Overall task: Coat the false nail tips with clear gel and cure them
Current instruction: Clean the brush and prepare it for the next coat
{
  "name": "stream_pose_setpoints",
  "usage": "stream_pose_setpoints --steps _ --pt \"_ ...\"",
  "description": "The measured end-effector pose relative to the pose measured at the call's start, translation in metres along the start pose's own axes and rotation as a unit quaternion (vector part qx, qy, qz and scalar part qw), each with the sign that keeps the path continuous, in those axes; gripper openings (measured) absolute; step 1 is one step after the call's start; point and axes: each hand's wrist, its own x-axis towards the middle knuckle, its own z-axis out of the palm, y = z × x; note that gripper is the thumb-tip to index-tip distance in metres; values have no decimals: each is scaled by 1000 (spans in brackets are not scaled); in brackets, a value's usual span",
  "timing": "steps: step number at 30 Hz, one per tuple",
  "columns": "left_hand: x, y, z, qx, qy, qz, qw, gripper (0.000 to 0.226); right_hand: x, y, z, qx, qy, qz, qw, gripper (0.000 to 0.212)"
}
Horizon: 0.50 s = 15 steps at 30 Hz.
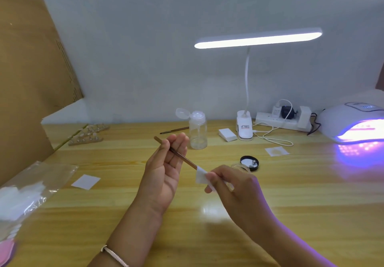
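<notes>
**A:** From the head view, where's the brush relative to the fingers?

**B:** The left hand holds it by the handle, thumb and fingers closed on it. Its long axis slants from up and left of those fingers down and right into a folded white wipe. The right hand pinches that wipe, fingers clamped together over it. The bristles are hidden inside the fold.

**A:** So the next move runs along that axis?

**B:** I'd say so: a wiping step, with the bristles drawn out up and left, or the wipe slid off down and right. Nothing lies between the two hands but the brush itself.

**A:** And the nail tips?

**B:** On small stands on the table, far beyond and left of the left fingers, well apart from both hands. The left hand is nearer to them.

**A:** What's around the right fingers?

**B:** The open gel jar sits just behind them, its black lid touching or just beside it. Careless wiping could knock it. The curing lamp glows violet far to their right. I can't tell what is inside it.

**A:** Anything ahead?

**B:** A clear bottle with its cap flipped open stands just beyond the left fingertips, with a second brush lying to its left.
</notes>
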Motion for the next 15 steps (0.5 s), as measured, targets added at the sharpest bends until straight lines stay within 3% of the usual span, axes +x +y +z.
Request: stream_pose_setpoints --steps 2,6,10,15 --pt "6 9 -5 -16 24 24 999 22 2 -3 -6 67 -10 43 997 24" --pt "12 25 -20 -34 81 54 995 22 7 -2 -8 94 29 82 992 28" --pt "7 10 -14 -9 59 19 998 24 9 0 -2 131 49 81 987 24" --pt "2 0 -7 8 26 16 1000 24 5 -5 7 203 -21 95 974 26"
